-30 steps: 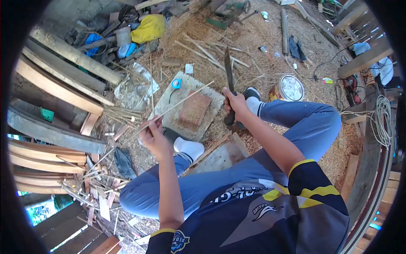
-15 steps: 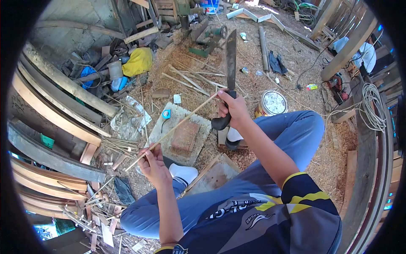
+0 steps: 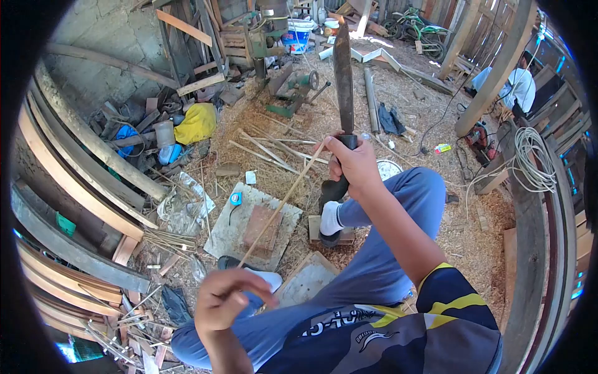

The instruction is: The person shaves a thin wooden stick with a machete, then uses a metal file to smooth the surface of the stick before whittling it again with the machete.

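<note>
My right hand [image 3: 356, 163] is wrapped around the black handle of a machete [image 3: 344, 81], whose dark blade points upward. The same hand pinches the upper end of a thin wooden strip [image 3: 281, 204] between thumb and finger. The strip slants down to the left. Close to its lower end, my left hand [image 3: 225, 300] is raised with thumb and forefinger apart, seemingly not gripping it. On the floor below lie a stone slab [image 3: 286, 234] with a brownish block [image 3: 262, 228] on it and a blue tape measure [image 3: 235, 198].
Curved timbers [image 3: 87, 168] are stacked at the left. Cut strips [image 3: 274, 153] lie among wood shavings ahead, near a green machine [image 3: 293, 100]. A coiled rope [image 3: 534, 159] hangs at the right. Another person [image 3: 517, 87] sits at the far right.
My left hand has come off the lower part of the strip and moved down, nearer the camera. The right hand still holds machete and strip. My view has tilted up.
</note>
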A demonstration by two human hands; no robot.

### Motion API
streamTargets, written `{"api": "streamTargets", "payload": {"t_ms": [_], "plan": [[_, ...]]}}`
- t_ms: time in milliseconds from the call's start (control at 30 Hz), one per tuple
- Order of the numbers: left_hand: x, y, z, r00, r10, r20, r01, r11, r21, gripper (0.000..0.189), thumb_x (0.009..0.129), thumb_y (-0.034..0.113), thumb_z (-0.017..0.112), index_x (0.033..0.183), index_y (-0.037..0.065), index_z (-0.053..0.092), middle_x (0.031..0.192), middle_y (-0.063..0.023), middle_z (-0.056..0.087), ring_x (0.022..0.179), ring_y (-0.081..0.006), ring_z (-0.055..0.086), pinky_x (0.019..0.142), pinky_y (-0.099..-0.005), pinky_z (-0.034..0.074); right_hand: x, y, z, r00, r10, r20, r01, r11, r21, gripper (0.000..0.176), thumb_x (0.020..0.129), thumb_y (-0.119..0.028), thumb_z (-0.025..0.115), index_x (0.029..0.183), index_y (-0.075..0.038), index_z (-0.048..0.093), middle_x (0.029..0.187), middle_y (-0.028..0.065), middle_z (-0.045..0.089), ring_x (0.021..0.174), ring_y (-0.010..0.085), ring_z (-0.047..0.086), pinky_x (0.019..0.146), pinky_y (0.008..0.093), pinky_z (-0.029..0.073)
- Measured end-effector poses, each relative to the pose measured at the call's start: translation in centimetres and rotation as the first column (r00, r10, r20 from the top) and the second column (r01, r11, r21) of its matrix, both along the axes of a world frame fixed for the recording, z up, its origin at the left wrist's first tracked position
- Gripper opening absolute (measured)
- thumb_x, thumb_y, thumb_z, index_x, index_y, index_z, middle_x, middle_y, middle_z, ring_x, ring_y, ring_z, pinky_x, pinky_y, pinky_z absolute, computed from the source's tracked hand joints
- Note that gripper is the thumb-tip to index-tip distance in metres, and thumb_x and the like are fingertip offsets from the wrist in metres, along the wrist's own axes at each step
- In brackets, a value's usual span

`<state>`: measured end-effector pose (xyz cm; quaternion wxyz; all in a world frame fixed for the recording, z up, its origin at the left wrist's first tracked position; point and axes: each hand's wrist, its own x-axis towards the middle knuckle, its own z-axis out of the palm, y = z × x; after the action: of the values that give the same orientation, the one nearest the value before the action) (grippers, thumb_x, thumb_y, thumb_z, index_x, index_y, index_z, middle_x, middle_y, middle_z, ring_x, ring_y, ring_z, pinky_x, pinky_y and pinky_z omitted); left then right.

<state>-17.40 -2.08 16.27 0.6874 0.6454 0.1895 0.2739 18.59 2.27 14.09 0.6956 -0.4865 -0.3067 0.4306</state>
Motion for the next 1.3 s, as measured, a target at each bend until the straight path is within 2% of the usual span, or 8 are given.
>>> {"api": "streamTargets", "payload": {"t_ms": [100,200,333,533,733,867,967,1300], "plan": [[4.2,1.3,1.2,0.954,0.297,-0.037,-0.265,0.895,0.36,0.034,0.106,0.026,0.066,0.124,-0.004,0.068,0.109,-0.0178,0.075,0.098,-0.0255,0.076,0.092,-0.041,0.058,0.9,-0.9,2.0,0.998,0.01,0.056,-0.01,1.0,-0.003,0.012,0.101,-0.013,0.069,0.101,-0.002,0.064,0.093,0.0113,0.077,0.048,0.0077,0.05,0.044,0.0274,0.042],[8.5,3.7,-0.7,0.874,0.477,-0.087,-0.218,0.547,0.808,0.033,0.11,0.025,0.062,0.132,0.001,0.066,0.112,-0.0106,0.072,0.089,-0.0178,0.072,0.085,-0.0346,0.058,1.6,-1.4,3.5,0.997,-0.005,0.08,0.004,1.0,0.017,0.013,0.1,-0.013,0.07,0.103,-0.001,0.065,0.094,0.0116,0.078,0.047,0.0077,0.051,0.044,0.0276,0.041],[12.3,3.9,-1.2,0.941,0.126,-0.313,-0.092,0.988,0.121,0.03,0.115,0.026,0.053,0.13,0.003,0.064,0.084,0.0,0.062,0.067,-0.0057,0.052,0.059,-0.0227,0.042,3.1,-1.5,5.4,0.992,0.001,0.126,-0.005,0.999,0.033,0.014,0.1,-0.012,0.07,0.104,0.0,0.065,0.089,0.0093,0.077,0.046,0.0072,0.05,0.043,0.0271,0.04],[15.4,6.9,-0.6,0.981,0.033,-0.19,-0.056,0.992,-0.116,0.027,0.116,0.03,0.047,0.115,0.007,0.062,0.069,0.0054,0.044,0.056,-0.0053,0.035,0.051,-0.0235,0.029,7.6,-1.7,7.5,0.953,-0.066,0.297,0.064,0.998,0.018,0.046,0.11,-0.044,0.057,0.103,0.001,0.064,0.079,0.0119,0.071,0.045,0.0082,0.048,0.042,0.0269,0.038],[17.2,10.1,-0.3,0.987,-0.132,-0.093,0.089,0.924,-0.372,0.024,0.118,0.028,0.043,0.122,0.007,0.056,0.071,0.0034,0.044,0.056,-0.0043,0.032,0.049,-0.0221,0.027,11.2,-2.7,8.7,0.935,-0.001,0.354,-0.01,1.0,0.027,0.043,0.114,-0.039,0.047,0.1,-0.002,0.065,0.071,0.0041,0.061,0.051,0.0115,0.053,0.048,0.0276,0.041],[19.4,11.7,-0.6,0.99,-0.12,-0.077,0.079,0.913,-0.4,0.021,0.117,0.027,0.046,0.116,0.008,0.055,0.076,0.0027,0.047,0.059,-0.0042,0.035,0.051,-0.0214,0.028,13.7,-2.6,7.0,0.728,-0.07,0.682,0.099,0.995,-0.004,0.027,0.107,-0.028,0.062,0.101,-0.002,0.068,0.073,0.0042,0.065,0.062,0.0166,0.062,0.057,0.0336,0.044],[21.3,12.7,-1.4,0.992,-0.093,-0.079,0.064,0.946,-0.319,0.018,0.115,0.026,0.05,0.114,0.009,0.056,0.078,0.0024,0.048,0.06,-0.0048,0.036,0.052,-0.0222,0.029,13.8,-2.8,5.2,0.359,-0.097,0.928,0.07,0.995,0.077,0.025,0.098,-0.029,0.072,0.101,-0.004,0.069,0.075,0.0091,0.066,0.064,0.026,0.064,0.061,0.0375,0.047],[24.9,14.8,-3.4,0.975,0.0,-0.223,-0.068,0.954,-0.293,0.024,0.113,0.025,0.05,0.11,0.006,0.065,0.075,0.004,0.052,0.062,-0.0077,0.042,0.056,-0.0255,0.034,14.4,-1.6,2.4,0.135,0.386,0.913,-0.108,0.921,-0.374,0.039,0.102,-0.045,0.065,0.106,-0.008,0.058,0.078,0.0184,0.067,0.075,0.0418,0.069,0.067,0.0525,0.051]]}}
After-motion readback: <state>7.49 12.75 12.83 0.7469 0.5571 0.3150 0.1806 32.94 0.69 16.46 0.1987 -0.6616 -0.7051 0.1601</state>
